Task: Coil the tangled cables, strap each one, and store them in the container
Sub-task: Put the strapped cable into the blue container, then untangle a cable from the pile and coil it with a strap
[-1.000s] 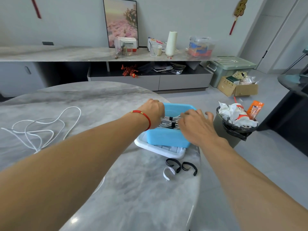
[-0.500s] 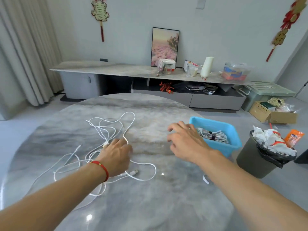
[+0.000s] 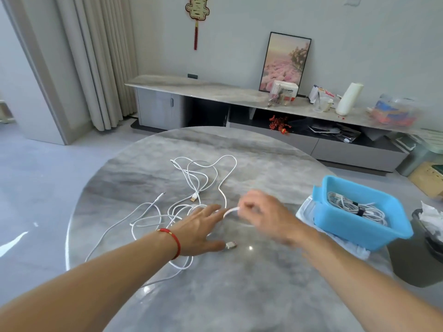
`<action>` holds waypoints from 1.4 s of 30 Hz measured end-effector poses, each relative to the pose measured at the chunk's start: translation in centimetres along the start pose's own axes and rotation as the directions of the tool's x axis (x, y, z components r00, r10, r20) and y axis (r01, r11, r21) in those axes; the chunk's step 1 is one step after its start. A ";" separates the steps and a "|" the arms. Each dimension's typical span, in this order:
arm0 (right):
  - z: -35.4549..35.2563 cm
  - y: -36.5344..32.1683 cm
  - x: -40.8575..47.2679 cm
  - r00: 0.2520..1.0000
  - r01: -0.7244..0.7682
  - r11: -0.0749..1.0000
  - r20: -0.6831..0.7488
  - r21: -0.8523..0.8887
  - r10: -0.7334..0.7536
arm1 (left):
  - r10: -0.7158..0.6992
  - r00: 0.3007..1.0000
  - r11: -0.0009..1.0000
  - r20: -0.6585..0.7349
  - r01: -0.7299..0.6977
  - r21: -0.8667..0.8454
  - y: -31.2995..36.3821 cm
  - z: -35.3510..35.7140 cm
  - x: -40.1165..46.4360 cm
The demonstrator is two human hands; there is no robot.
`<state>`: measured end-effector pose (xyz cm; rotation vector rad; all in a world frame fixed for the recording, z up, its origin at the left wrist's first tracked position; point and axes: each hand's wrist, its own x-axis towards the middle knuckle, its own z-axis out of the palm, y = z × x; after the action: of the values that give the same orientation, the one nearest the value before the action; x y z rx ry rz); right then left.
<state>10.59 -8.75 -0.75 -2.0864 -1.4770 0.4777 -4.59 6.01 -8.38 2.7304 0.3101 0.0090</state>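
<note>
A tangle of white cables [image 3: 191, 188] lies spread on the round marble table [image 3: 239, 295]. My left hand [image 3: 199, 228] rests flat on the tangle with straight fingers, a red bracelet at the wrist. A USB plug [image 3: 230, 245] lies just beside its thumb. My right hand [image 3: 261, 212], blurred by motion, pinches a loop of white cable [image 3: 229, 212] just above the tabletop. At the right edge of the table the blue container [image 3: 359, 233] holds coiled, strapped white cables [image 3: 352, 207].
The blue container sits on a clear plastic lid [image 3: 306, 212]. A lined bin with rubbish [image 3: 429, 233] stands on the floor beside the table's right edge. A long sideboard [image 3: 239, 97] with boxes and a paper roll runs along the back wall.
Both hands left the blue container and moved left to the tangle. The left hand settled flat on the cables; the right hand came over and picked up a cable loop.
</note>
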 end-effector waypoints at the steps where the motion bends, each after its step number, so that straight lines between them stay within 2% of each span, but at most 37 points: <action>1: -0.6 -0.5 0.1 0.997 0.007 0.982 -0.078 0.188 0.008 | -0.010 1.000 0.999 -0.017 0.009 -0.051 0.1 0.0 0.3; 3: -1.6 -1.1 0.1 0.991 0.041 0.855 -0.130 0.517 0.031 | -0.030 0.997 0.988 -0.077 0.017 -0.156 0.7 0.0 1.1; 5: -1.9 -1.5 0.0 0.996 0.046 0.622 -0.088 0.782 0.036 | -0.061 0.984 0.971 -0.165 0.020 -0.239 1.2 -0.1 2.2; 7: -2.2 -1.5 0.1 0.991 0.020 0.396 -0.071 0.918 0.112 | -0.080 0.967 0.965 -0.242 0.014 -0.263 1.7 -0.4 3.1; 8: -2.3 -1.4 0.3 0.980 0.008 0.365 -0.080 0.931 0.183 | -0.083 0.961 0.965 -0.265 0.011 -0.260 1.7 -0.5 3.4; 9: -2.4 -0.9 0.5 0.955 -0.005 0.431 -0.123 0.902 0.269 | -0.081 0.956 0.966 -0.282 0.006 -0.258 1.7 -0.5 3.6; 10: -2.5 -0.1 0.7 0.920 -0.029 0.576 -0.204 0.817 0.336 | -0.085 0.950 0.966 -0.300 0.004 -0.258 1.6 -0.6 3.8; 12: -2.4 1.6 0.9 0.868 -0.162 0.857 -0.344 0.488 0.360 | -0.106 0.931 0.964 -0.349 0.010 -0.267 1.1 -0.8 4.0; 13: -2.3 2.5 0.9 0.868 -0.235 0.923 -0.361 0.305 0.340 | -0.114 0.919 0.960 -0.377 0.005 -0.280 0.9 -1.0 4.1; 14: -2.1 3.2 0.7 0.884 -0.291 0.944 -0.332 0.158 0.328 | -0.122 0.912 0.952 -0.391 -0.005 -0.307 0.7 -1.2 4.0; 16: -1.5 3.6 0.1 0.928 -0.337 0.942 -0.171 -0.003 0.331 | -0.115 0.920 0.932 -0.374 -0.030 -0.361 0.6 -1.6 4.0; 18: -0.5 3.7 0.1 0.958 -0.284 0.923 -0.033 -0.261 0.286 | -0.090 0.938 0.924 -0.334 -0.046 -0.380 0.9 -1.7 3.9; 20: -0.1 3.4 0.4 0.970 -0.213 0.873 0.012 -0.439 0.242 | -0.097 0.942 0.919 -0.323 -0.040 -0.393 1.3 -1.6 3.9; 22: -0.2 3.5 0.8 0.964 -0.217 0.888 0.053 -0.406 0.260 | -0.117 0.933 0.909 -0.339 -0.037 -0.414 1.6 -1.8 4.0; 25: -0.6 4.1 0.9 0.971 -0.207 0.947 0.070 -0.244 0.230 | -0.175 0.917 0.892 -0.358 -0.006 -0.452 1.2 -2.4 3.8; 27: -1.3 4.6 0.8 0.983 -0.180 0.981 -0.057 -0.067 0.176 | -0.251 0.907 0.871 -0.337 0.059 -0.487 0.6 -2.6 3.7; 30: -3.1 4.9 0.5 0.938 -0.088 0.963 -0.303 0.254 0.166 | -0.329 0.904 0.847 -0.275 0.153 -0.509 -0.4 -2.4 3.4; 32: -4.0 4.7 0.3 0.906 0.010 0.843 -0.361 0.538 0.219 | -0.361 0.902 0.844 -0.236 0.208 -0.495 -0.9 -2.2 3.2; 34: -4.4 4.5 0.1 0.889 0.112 0.630 -0.361 0.768 0.282 | -0.386 0.899 0.837 -0.207 0.248 -0.488 -1.3 -2.0 3.0; 36: -4.7 4.3 0.0 0.887 0.183 0.448 -0.343 0.875 0.309 | -0.385 0.903 0.830 -0.191 0.248 -0.500 -1.4 -2.1 2.9; 39: -5.2 4.3 -0.4 0.920 0.146 0.310 -0.244 0.939 0.306 | -0.379 0.904 0.796 -0.199 0.209 -0.568 -1.0 -2.5 2.8; 40: -5.1 4.3 -0.5 0.934 0.095 0.335 -0.200 0.938 0.297 | -0.381 0.902 0.766 -0.202 0.186 -0.615 -0.9 -2.7 2.9; 41: -4.8 4.3 -0.6 0.938 0.034 0.469 -0.191 0.883 0.291 | -0.381 0.903 0.726 -0.199 0.159 -0.669 -0.6 -2.8 2.9; 42: -4.2 4.4 -0.6 0.938 -0.039 0.705 -0.217 0.709 0.270 | -0.376 0.907 0.681 -0.192 0.130 -0.721 -0.2 -2.9 2.9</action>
<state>16.11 -11.43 -0.10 -1.5685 -0.7526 0.6247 -1.97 7.95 -5.88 1.8908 0.6398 0.4243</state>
